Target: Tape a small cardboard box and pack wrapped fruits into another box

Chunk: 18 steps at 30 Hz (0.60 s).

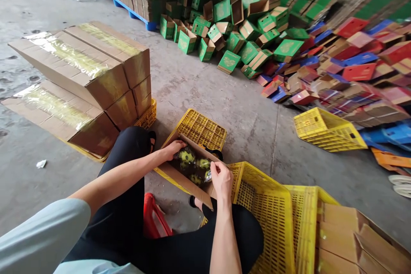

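Observation:
An open cardboard box (186,177) stands between my knees on an upturned yellow crate (202,130). Inside lie several yellow-green items with dark spots (187,156), covered by shiny clear plastic; their exact kind is not plain. My left hand (174,150) reaches over the box's left end, its fingers closed at the edge of the plastic. At the right end, my right hand (221,179) pinches a gathered bit of the clear plastic bag (208,175) between thumb and fingers.
Taped cardboard cartons (96,68) are stacked at the left. Yellow crates (266,205) and more cartons (340,235) stand close on my right. Green boxes (229,61) and red and blue boxes (358,72) lie heaped ahead. A red stool (154,216) is below me.

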Available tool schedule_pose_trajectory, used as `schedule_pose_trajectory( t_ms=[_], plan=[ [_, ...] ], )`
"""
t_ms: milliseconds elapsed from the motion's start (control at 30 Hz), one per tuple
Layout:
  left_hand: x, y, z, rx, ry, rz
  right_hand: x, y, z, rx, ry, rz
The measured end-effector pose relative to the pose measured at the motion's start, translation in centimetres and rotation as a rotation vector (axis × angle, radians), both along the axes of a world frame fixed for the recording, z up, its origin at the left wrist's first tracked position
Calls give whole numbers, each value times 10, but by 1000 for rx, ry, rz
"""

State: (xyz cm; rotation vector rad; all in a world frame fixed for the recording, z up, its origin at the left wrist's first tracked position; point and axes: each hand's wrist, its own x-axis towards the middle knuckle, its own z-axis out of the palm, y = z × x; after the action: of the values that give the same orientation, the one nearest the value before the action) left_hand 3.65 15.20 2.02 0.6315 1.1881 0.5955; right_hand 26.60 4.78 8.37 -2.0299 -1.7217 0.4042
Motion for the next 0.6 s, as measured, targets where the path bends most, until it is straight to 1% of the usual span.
schedule_pose_trajectory(
  t_ms=[100,167,233,300,367,433,500,533,600],
  plan=[
    [0,-1,4,-44,-45,-22,-3,2,0,-14,-19,13],
    [-1,-2,7,-58,-83,-35,-4,4,0,-35,-22,-8],
    [-1,-3,11,-62,-124,-47,-7,4,0,-58,20,-29],
    [0,-4,15,-55,-160,-61,-11,4,-1,-117,119,-7],
    [1,-6,19,-66,-202,-87,-16,3,-3,-212,225,53],
    [1,-7,22,-120,-260,-138,-21,3,-6,-289,291,110],
    [1,-8,23,-177,-321,-189,-25,3,-8,-334,380,162],
    [1,-8,23,-185,-347,-200,-26,3,-9,-357,462,176],
    [1,-8,20,-139,-370,-182,-27,3,-12,-407,682,170]
  ],
)
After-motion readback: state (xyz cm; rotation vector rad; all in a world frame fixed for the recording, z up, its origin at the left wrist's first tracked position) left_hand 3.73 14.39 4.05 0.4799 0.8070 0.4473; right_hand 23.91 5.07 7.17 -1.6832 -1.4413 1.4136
